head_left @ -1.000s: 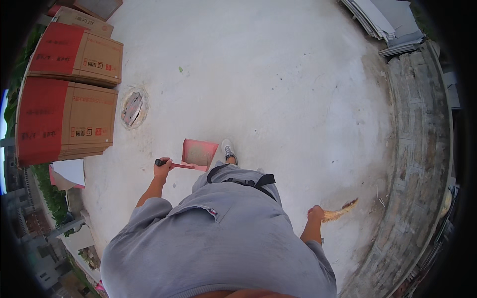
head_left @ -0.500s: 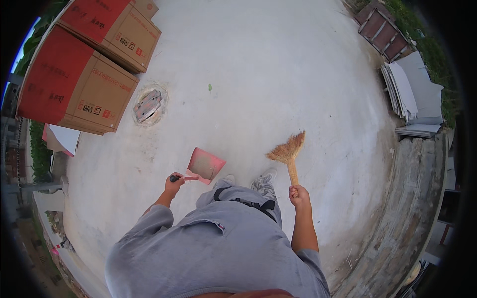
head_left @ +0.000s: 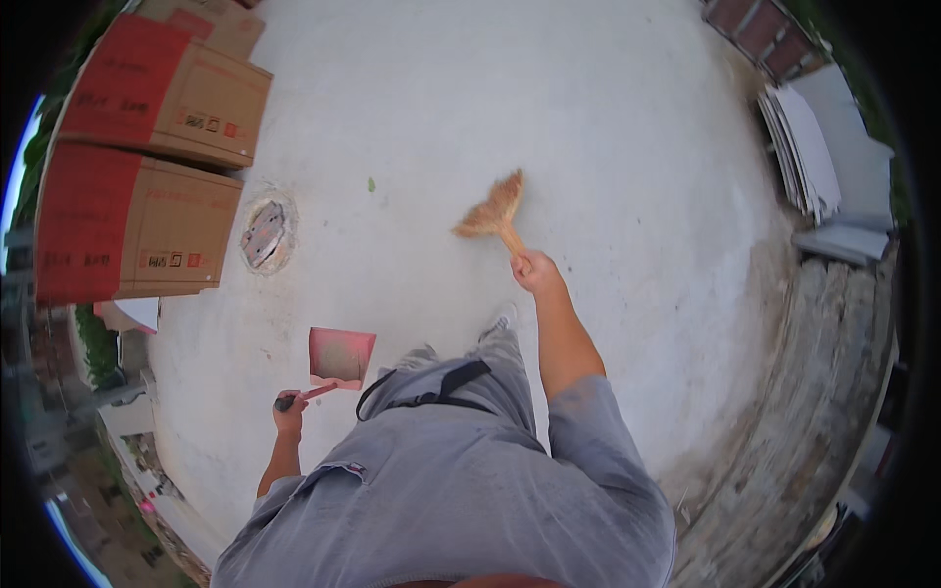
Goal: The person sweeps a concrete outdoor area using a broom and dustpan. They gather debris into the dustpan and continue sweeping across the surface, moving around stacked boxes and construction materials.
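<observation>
My right hand (head_left: 533, 270) is closed round the handle of a straw hand broom (head_left: 495, 211). The broom's fanned bristles point away from me, over the pale concrete floor (head_left: 608, 323). On my left side, my left hand (head_left: 289, 414) grips the dark-tipped handle of a pink dustpan (head_left: 341, 355). A greyish patch covers the pan's inside, and I cannot tell whether it is dirt or worn plastic. Farther ahead, a small green leaf (head_left: 371, 184) lies on the floor, left of the broom and apart from it.
Large red-and-brown cardboard boxes (head_left: 181, 220) stand at the left. Beside them, a round hole (head_left: 265, 235) in the floor holds broken pieces. At the right, white boards (head_left: 806, 152) lean in a stack above a rough concrete ledge (head_left: 809, 372). A brown slatted panel (head_left: 763, 34) stands far right.
My right arm has reached forward and left with the broom, nearer the leaf. My left hand and the dustpan sit lower and farther left in view. The whole view has also shifted.
</observation>
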Action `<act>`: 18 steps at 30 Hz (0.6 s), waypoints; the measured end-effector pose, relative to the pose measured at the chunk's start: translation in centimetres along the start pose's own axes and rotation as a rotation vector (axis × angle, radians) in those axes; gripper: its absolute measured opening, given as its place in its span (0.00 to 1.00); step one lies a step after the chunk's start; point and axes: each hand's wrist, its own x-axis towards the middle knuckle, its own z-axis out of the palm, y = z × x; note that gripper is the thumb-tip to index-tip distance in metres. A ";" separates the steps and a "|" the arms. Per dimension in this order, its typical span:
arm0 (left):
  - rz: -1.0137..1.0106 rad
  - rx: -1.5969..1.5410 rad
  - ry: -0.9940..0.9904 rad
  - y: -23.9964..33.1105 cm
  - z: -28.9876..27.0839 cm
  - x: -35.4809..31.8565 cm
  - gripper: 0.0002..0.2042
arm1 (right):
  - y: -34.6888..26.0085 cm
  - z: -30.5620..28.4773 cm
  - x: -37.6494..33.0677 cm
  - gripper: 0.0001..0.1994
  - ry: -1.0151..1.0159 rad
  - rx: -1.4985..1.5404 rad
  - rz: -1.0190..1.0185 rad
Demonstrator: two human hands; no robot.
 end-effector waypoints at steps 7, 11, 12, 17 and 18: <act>-0.056 0.104 -0.042 4.1 3.5 0.3 0.05 | -2.5 -14.4 -9.6 0.11 0.466 0.373 0.117; -0.047 0.133 -0.106 8.2 6.1 5.1 0.05 | -1.3 -23.0 -20.5 0.10 0.673 0.496 0.099; -0.040 0.132 -0.106 9.6 6.9 6.3 0.05 | 0.1 -24.7 -23.4 0.10 0.744 0.555 0.105; -0.039 0.062 -0.098 13.0 11.3 9.7 0.04 | 6.3 -35.2 -30.6 0.07 1.145 0.609 0.029; -0.017 0.037 -0.135 11.5 12.7 10.0 0.05 | 7.0 -37.9 -31.8 0.04 1.221 0.494 -0.013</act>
